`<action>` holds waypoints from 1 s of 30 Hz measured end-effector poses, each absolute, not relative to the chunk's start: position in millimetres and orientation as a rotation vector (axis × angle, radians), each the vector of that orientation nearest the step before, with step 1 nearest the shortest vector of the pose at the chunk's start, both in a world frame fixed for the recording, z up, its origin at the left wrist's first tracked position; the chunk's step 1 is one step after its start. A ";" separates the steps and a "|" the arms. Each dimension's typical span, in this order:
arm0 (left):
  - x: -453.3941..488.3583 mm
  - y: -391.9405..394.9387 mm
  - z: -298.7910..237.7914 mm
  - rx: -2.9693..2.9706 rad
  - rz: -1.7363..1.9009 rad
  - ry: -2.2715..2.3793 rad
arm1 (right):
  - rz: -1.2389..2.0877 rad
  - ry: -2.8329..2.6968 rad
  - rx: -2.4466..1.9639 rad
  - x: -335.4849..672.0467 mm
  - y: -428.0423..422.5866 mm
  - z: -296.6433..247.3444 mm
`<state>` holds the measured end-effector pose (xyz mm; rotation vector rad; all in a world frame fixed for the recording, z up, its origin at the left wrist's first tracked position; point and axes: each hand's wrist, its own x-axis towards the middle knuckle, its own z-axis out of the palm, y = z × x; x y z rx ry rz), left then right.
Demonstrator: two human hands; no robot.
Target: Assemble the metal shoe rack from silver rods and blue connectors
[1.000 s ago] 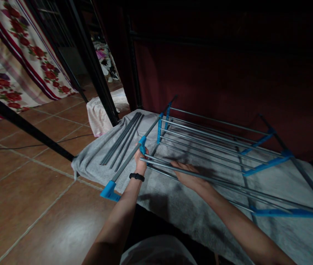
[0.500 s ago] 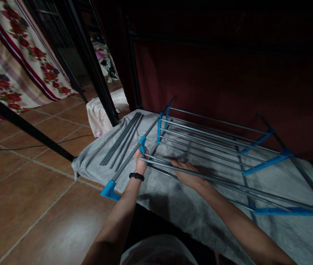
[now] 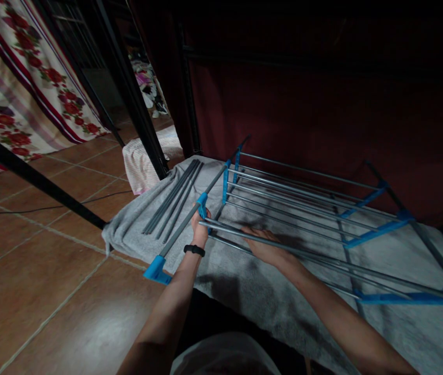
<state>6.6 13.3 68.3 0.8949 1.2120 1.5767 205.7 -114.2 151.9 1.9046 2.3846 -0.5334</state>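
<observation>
A rack of thin metal rods and blue plastic brackets lies on a grey blanket [image 3: 221, 281]. My left hand [image 3: 199, 232] is closed around a blue bracket [image 3: 202, 200] on the grey side tube [image 3: 182, 226]. Loose-ended metal rods [image 3: 307, 251] reach from beside that bracket to a blue end piece [image 3: 404, 298] at the right. My right hand [image 3: 262, 246] grips these rods near their left ends, its fingers passing behind them; the thumb is hidden. At the tube's near end sits another blue bracket [image 3: 157, 270].
Several loose grey tubes [image 3: 174, 200] lie on the blanket at the left. A black post [image 3: 133, 99] and a slanting black bar [image 3: 41, 182] frame the left side. Beyond are a tiled floor [image 3: 49, 271], a black cable [image 3: 53, 207] and a flowered curtain [image 3: 29, 67].
My left hand and the blue bracket have shifted very slightly to the right, and the rod ends lie a little closer to the bracket. My right hand has hardly moved.
</observation>
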 end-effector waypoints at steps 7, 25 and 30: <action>8.0 15.1 67.0 0.825 1.590 1.235 | -0.438 2.439 1.930 204.8 -115.3 143.5; 12.1 0.4 86.8 0.839 1.603 1.213 | -2.718 2.290 2.308 208.1 -124.7 140.5; 12.0 -1.1 100.3 0.798 1.692 1.149 | -3.505 1.484 2.308 195.7 -119.2 138.3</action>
